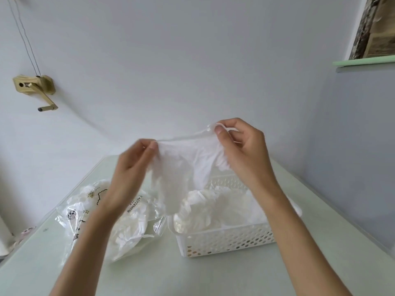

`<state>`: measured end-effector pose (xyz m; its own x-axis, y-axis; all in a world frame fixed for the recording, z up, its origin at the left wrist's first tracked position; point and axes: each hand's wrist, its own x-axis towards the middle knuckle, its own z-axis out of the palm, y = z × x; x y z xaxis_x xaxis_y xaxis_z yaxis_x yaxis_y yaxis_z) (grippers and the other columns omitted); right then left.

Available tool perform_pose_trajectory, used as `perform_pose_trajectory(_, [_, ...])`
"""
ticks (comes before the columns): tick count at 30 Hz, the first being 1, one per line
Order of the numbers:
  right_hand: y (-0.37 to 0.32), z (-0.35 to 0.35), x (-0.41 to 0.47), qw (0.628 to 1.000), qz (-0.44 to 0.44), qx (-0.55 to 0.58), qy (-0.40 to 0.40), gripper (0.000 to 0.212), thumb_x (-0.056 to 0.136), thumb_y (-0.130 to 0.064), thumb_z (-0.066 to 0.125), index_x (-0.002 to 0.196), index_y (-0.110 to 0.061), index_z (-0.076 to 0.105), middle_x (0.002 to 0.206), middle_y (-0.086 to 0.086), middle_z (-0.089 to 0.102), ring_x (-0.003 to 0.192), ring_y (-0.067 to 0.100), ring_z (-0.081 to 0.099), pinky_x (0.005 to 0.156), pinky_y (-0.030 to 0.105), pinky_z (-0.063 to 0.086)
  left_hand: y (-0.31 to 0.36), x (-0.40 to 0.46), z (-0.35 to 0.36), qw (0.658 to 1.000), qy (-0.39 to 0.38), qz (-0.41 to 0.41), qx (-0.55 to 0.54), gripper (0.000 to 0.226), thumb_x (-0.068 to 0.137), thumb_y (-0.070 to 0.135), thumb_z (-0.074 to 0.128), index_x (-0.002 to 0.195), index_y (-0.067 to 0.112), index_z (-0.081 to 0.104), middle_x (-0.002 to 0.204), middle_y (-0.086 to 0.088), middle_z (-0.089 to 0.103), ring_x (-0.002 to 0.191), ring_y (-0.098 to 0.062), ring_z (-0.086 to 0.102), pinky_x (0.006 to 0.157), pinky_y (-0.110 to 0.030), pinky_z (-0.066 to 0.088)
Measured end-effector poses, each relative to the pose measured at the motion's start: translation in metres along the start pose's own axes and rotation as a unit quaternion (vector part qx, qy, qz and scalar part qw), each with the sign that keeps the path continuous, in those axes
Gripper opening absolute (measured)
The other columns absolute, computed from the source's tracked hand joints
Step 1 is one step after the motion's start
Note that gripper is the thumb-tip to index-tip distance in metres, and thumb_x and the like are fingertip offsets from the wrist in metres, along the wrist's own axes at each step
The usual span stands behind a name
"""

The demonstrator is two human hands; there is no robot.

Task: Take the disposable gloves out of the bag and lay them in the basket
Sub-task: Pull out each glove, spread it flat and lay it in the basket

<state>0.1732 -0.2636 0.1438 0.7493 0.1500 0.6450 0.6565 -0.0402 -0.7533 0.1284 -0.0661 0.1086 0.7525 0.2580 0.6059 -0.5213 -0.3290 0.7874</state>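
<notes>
Left hand [136,165] and right hand [239,146] each pinch the glove [181,165] cuff, stretching it flat above the basket [226,240]. That likely eases laying it in. The bag [94,212] lies beside, toward the table's [213,274] left edge.

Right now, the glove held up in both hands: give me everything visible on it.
The glove is thin, translucent white plastic film, crinkled. It hangs in the air above the near-left of the white perforated basket, its open cuff stretched wide at the top. The left hand pinches one cuff corner, the right hand the other, held higher. The body droops down limp; individual fingers can't be made out. Only the hands touch it.
</notes>
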Motion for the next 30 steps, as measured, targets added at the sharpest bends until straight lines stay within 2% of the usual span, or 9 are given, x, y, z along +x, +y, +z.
perform_pose_trajectory(2, [0.003, 0.006, -0.004, 0.997, 0.051, 0.064, 0.005, 0.010, 0.095, -0.023, 0.057, 0.089, -0.019, 0.063, 0.042, -0.012, 0.041, 0.040, 0.005, 0.034, 0.043, 0.017, 0.032, 0.010, 0.006, -0.008, 0.999, 0.037, 0.008, 0.024, 0.022, 0.099, 0.024, 0.048, 0.082, 0.016, 0.060, 0.062, 0.013, 0.054, 0.056, -0.004, 0.048, 0.052, -0.014, 0.039])
perform_pose_trajectory(4, [0.016, 0.004, -0.005, 0.987, 0.129, 0.098, 0.015, 0.013, 0.094, -0.027, 0.059, 0.093, -0.014, 0.062, 0.040, -0.012, 0.040, 0.037, 0.003, 0.036, 0.041, 0.012, 0.033, 0.009, 0.014, -0.008, 0.996, 0.005, -0.016, 0.088, 0.020, 0.097, 0.026, 0.052, 0.083, 0.019, 0.064, 0.060, 0.013, 0.056, 0.052, -0.002, 0.048, 0.047, -0.014, 0.038])
perform_pose_trajectory(7, [0.053, -0.013, -0.004, 0.971, 0.235, 0.037, -0.001, 0.023, 0.093, -0.031, 0.060, 0.101, -0.010, 0.061, 0.040, -0.012, 0.045, 0.036, 0.004, 0.039, 0.042, 0.014, 0.036, -0.017, 0.025, 0.006, 0.966, -0.114, -0.064, 0.225, 0.016, 0.095, 0.023, 0.056, 0.085, 0.022, 0.069, 0.071, 0.011, 0.066, 0.065, -0.005, 0.059, 0.062, -0.022, 0.047])
perform_pose_trajectory(9, [0.079, -0.028, -0.005, 0.958, 0.265, -0.100, -0.034, 0.025, 0.092, -0.034, 0.059, 0.100, -0.011, 0.061, 0.049, -0.008, 0.052, 0.038, 0.006, 0.047, 0.049, 0.020, 0.040, -0.043, 0.032, 0.022, 0.937, -0.186, -0.090, 0.282, 0.014, 0.095, 0.023, 0.056, 0.091, 0.023, 0.069, 0.087, 0.005, 0.071, 0.084, -0.013, 0.066, 0.079, -0.031, 0.052])
perform_pose_trajectory(12, [0.109, -0.044, -0.009, 0.913, 0.253, -0.310, -0.083, 0.021, 0.095, -0.036, 0.052, 0.097, -0.016, 0.057, 0.075, -0.003, 0.062, 0.063, 0.015, 0.061, 0.061, 0.027, 0.043, -0.069, 0.039, 0.051, 0.892, -0.270, -0.113, 0.345, 0.018, 0.097, 0.025, 0.052, 0.105, 0.023, 0.069, 0.105, 0.001, 0.070, 0.103, -0.019, 0.062, 0.093, -0.034, 0.047])
perform_pose_trajectory(16, [0.120, -0.050, -0.011, 0.838, 0.217, -0.487, -0.116, 0.020, 0.100, -0.029, 0.042, 0.109, -0.014, 0.052, 0.108, 0.006, 0.062, 0.098, 0.029, 0.058, 0.072, 0.030, 0.038, -0.081, 0.044, 0.081, 0.851, -0.306, -0.082, 0.419, 0.022, 0.097, 0.025, 0.050, 0.112, 0.026, 0.066, 0.115, 0.004, 0.066, 0.107, -0.018, 0.058, 0.086, -0.029, 0.043])
perform_pose_trajectory(22, [0.129, -0.049, -0.006, 0.754, 0.172, -0.623, -0.120, 0.020, 0.098, -0.016, 0.047, 0.116, -0.008, 0.046, 0.111, 0.010, 0.065, 0.099, 0.028, 0.063, 0.065, 0.029, 0.035, -0.084, 0.037, 0.093, 0.826, -0.248, 0.053, 0.503, 0.018, 0.092, 0.032, 0.059, 0.110, 0.031, 0.061, 0.109, 0.014, 0.065, 0.102, -0.010, 0.060, 0.071, -0.024, 0.040])
perform_pose_trajectory(27, [0.125, -0.060, -0.010, 0.808, 0.193, -0.549, -0.094, 0.034, 0.095, -0.033, 0.056, 0.122, -0.015, 0.049, 0.116, 0.005, 0.063, 0.105, 0.027, 0.060, 0.072, 0.028, 0.037, -0.074, 0.024, 0.082, 0.853, -0.155, 0.071, 0.493, 0.015, 0.093, 0.030, 0.057, 0.107, 0.034, 0.062, 0.110, 0.016, 0.062, 0.104, -0.008, 0.057, 0.068, -0.025, 0.037])
perform_pose_trajectory(30, [0.116, -0.066, -0.003, 0.866, 0.175, -0.465, -0.051, 0.019, 0.089, -0.026, 0.065, 0.107, -0.021, 0.060, 0.105, 0.000, 0.062, 0.099, 0.023, 0.059, 0.071, 0.027, 0.038, -0.068, 0.014, 0.079, 0.858, -0.232, 0.040, 0.457, 0.025, 0.096, 0.043, 0.048, 0.118, 0.036, 0.059, 0.123, 0.015, 0.058, 0.116, -0.009, 0.052, 0.084, -0.030, 0.045])
